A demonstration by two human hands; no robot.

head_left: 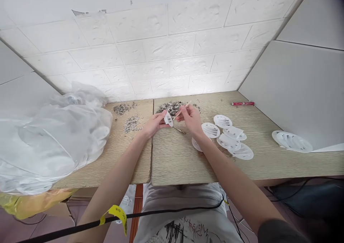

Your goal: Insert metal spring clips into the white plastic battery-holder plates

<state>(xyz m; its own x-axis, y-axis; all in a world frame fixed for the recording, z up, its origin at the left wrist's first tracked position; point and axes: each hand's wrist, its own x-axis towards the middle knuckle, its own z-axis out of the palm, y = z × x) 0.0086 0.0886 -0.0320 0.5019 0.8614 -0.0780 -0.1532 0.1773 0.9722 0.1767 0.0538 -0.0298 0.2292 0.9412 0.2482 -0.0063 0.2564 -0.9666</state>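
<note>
- Black cable (pixel 166 212) with a yellow tag (pixel 118 215) crosses nearest the camera, in front of a marked white shirt (pixel 185 214).
- On the left of the wooden surface (pixel 174 164) sits a bulky translucent bag (pixel 67 139).
- To the right, several white slotted pieces (pixel 242 152) lie loosely grouped, some overlapping; more white pieces (pixel 292 141) rest farther right, beside the partition.
- Near the middle, a thin metal rod (pixel 179 130) lies just below the hands.
- Left hand (pixel 156 123): its grip is closed on the edge of a small white plastic piece (pixel 168 119), held tilted above the surface.
- Right hand (pixel 191 118): its grip is pinched on a pale stick (pixel 184 109), its lower end close to that piece; contact cannot be told.
- The step in hand seems to be fine stick work at the held piece; the next move calls for a steady left grip and a precisely aimed tip.
- Farther back, small metal parts (pixel 172 108) are heaped behind the hands, with smaller scatterings (pixel 131 124) to the left.
- Far right lies a red pen-like item (pixel 243 103); beyond stands the white brick-patterned wall (pixel 182 56).
</note>
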